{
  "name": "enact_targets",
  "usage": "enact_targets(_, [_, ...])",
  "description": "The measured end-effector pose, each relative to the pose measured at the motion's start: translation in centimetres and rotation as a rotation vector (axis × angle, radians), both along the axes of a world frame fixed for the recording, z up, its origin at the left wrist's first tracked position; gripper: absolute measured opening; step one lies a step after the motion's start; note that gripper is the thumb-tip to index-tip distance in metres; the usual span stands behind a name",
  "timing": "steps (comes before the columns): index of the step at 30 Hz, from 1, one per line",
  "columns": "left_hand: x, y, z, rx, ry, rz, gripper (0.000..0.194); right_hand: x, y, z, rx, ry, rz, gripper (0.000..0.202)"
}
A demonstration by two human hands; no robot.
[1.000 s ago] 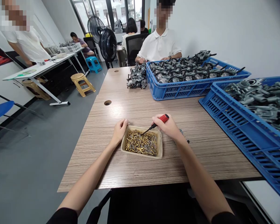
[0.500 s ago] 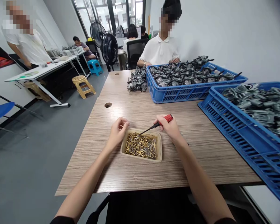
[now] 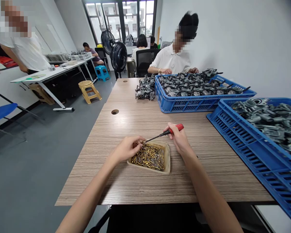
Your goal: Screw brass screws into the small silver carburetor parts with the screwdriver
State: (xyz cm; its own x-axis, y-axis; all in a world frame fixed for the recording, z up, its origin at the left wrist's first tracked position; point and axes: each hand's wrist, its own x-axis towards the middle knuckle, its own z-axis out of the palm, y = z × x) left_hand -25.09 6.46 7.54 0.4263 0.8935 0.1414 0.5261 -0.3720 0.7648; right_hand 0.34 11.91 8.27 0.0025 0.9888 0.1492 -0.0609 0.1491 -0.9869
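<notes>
Screwdriver point(image 3: 164, 133): red and black handle, thin dark shaft; I hold it slanted in my right hand point(image 3: 178, 137), the handle up to the right, the tip down to the left.
Tip: near the fingers of my left hand point(image 3: 129, 147); whether it touches some piece, I cannot tell.
Tray point(image 3: 168, 158): beige, rectangular, with rounded corners, flat on the tabletop point(image 3: 145, 189); my left hand hides its far left corner.
Small pieces point(image 3: 149, 157): slim, mostly brass-coloured, some greyish, lying in all directions inside the tray.
</notes>
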Motion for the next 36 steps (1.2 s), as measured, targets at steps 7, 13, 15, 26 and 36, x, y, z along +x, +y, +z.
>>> enact_targets(7, [0.16,0.07,-0.2,0.05,0.026,0.015,0.021,-0.05,0.05,-0.36,0.005,0.033,0.015,0.04])
enact_targets(13, [0.13,0.06,-0.09,0.078,0.023,0.018,0.02,-0.15,-0.01,-0.22,0.004,0.017,0.009,0.041])
enact_targets(15, [0.1,0.11,-0.16,0.084,0.015,0.026,0.019,-0.05,0.05,-0.27,0.01,0.01,0.007,0.041])
enact_targets(26, [0.12,-0.15,-0.15,0.065,0.046,0.02,0.034,-0.24,-0.15,-0.15,0.004,0.034,0.02,0.04])
enact_targets(36, [0.32,-0.08,-0.03,0.009,-0.079,0.025,0.019,-0.62,-0.33,-0.5,0.001,0.068,0.039,0.039])
